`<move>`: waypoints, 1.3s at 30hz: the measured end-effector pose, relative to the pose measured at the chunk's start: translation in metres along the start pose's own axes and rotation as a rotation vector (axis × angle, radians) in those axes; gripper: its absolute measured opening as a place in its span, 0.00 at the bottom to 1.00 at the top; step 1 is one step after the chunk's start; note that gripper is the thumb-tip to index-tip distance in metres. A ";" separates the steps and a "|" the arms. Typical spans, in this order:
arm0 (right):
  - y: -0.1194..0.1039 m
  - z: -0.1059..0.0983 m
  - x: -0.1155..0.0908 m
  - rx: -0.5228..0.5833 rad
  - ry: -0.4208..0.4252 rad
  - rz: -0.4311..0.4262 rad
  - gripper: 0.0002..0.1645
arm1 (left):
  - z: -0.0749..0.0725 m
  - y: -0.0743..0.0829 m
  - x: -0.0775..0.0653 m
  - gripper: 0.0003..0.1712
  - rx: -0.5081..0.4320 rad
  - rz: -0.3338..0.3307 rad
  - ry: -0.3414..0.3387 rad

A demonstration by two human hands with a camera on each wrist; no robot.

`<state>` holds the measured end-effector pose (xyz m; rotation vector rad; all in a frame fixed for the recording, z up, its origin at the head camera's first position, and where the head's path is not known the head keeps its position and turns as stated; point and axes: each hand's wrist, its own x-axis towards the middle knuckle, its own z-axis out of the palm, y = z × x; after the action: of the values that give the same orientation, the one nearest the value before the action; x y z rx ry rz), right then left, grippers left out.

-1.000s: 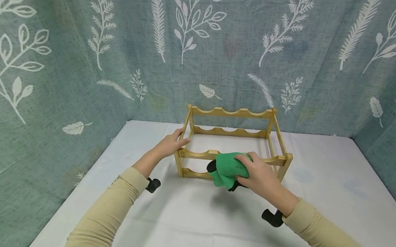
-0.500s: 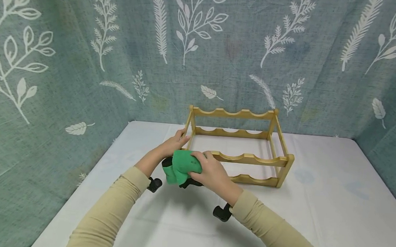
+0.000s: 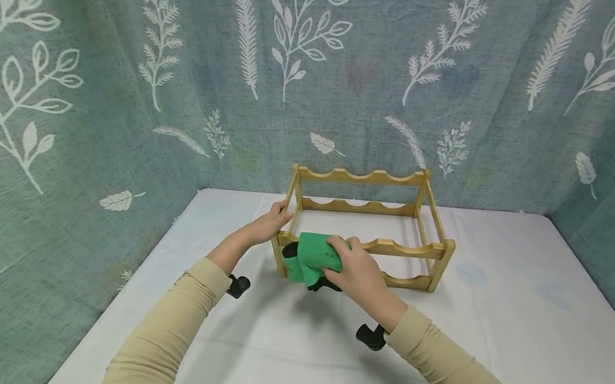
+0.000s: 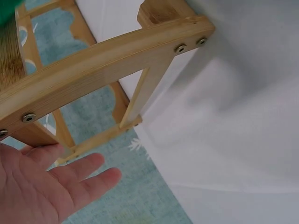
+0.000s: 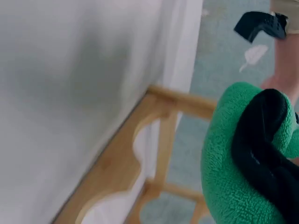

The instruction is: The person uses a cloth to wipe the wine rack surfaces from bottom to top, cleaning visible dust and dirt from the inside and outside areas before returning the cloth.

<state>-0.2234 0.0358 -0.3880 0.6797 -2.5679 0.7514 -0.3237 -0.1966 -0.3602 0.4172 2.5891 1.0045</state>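
My right hand grips a bunched green terry cloth with black parts, held against the front top rail of a wooden rack with scalloped rails. In the right wrist view the fluffy green cloth and a black fold hide most of the hand. My left hand holds the rack's left end, thumb and fingers either side of the upper side rail. In the left wrist view its palm faces the camera below the rail, some fingers extended; the thumb is hidden.
The rack stands on a white-covered table, near its back edge. Behind and at the sides hangs a blue-green curtain with white leaf prints. A black wrist mount sits by the right sleeve, another black mount by the left.
My right hand has moved the green cloth left along the front rail to the rack's left end, then partway back right. My left hand stays at the rack's left end.
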 end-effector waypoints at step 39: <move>0.091 -0.097 -0.076 -0.054 -0.042 0.197 0.32 | 0.007 0.006 0.004 0.39 0.007 -0.035 0.010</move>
<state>-0.1898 0.1852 -0.3841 0.4348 -2.7109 0.7319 -0.3239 -0.1864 -0.3613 0.3679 2.6003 0.9886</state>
